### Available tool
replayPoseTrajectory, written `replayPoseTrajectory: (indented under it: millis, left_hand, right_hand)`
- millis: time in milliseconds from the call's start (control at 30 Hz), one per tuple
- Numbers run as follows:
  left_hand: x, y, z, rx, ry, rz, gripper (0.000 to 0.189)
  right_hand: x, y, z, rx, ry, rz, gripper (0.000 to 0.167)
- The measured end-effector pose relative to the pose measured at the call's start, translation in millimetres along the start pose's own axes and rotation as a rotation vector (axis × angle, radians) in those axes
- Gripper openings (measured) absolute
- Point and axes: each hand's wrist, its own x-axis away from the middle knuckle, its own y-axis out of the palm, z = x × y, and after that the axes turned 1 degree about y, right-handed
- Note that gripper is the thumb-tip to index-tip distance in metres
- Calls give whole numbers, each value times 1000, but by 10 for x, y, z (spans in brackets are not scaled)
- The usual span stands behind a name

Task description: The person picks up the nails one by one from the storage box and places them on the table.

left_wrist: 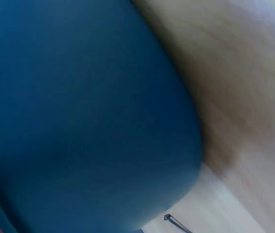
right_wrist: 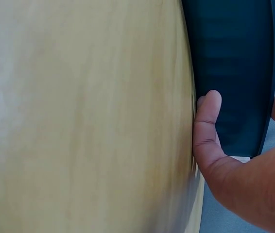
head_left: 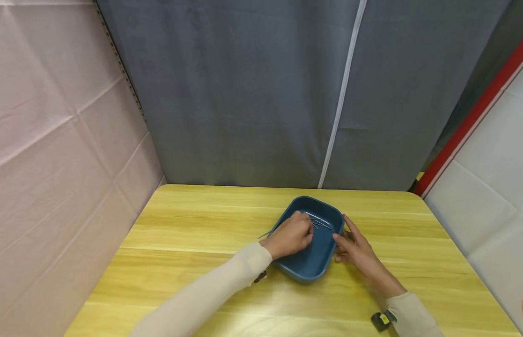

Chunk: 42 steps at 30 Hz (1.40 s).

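Observation:
A deep blue rectangular plastic bin (head_left: 316,262) stands at an angle on the wooden table. My left hand (head_left: 290,235) reaches down into it with curled fingers, close to several thin metal rods (head_left: 321,223) on the bin's floor. The fingertips are hidden behind the hand, and I cannot tell whether they pinch a rod. From the right, my right hand (head_left: 357,250) holds the bin's side; in the right wrist view one finger (right_wrist: 207,121) lies along the lower outer wall and another digit reaches the rim. Only the bin's outer wall (left_wrist: 89,116) fills most of the left wrist view.
One more thin metal rod (left_wrist: 177,224), with a small looped end, shows beside the bin in the left wrist view. The table (head_left: 194,224) has pale wood grain. A grey curtain (head_left: 244,93) hangs behind it, and white sheets (head_left: 55,140) stand at both sides.

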Motion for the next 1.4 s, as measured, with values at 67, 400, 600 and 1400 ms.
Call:
replayPoseTrajectory:
  millis: [67,400,600,1400]
  left_hand:
    - [9,-12,10,63,-32,19,9]
    - [40,-33,59,322,-153,74,6]
    - [83,-82,72,519,-206,110,8]
    - [338,-325,-182,1138,-387,218,25]
  right_hand:
    - [-2,-5,-1,3,0,1,84]
    - [0,3,1,12,2,2,84]
    - [0,-3,-2,13,-5,6,83]
    - [5,0,17,-23,-19,3,85]
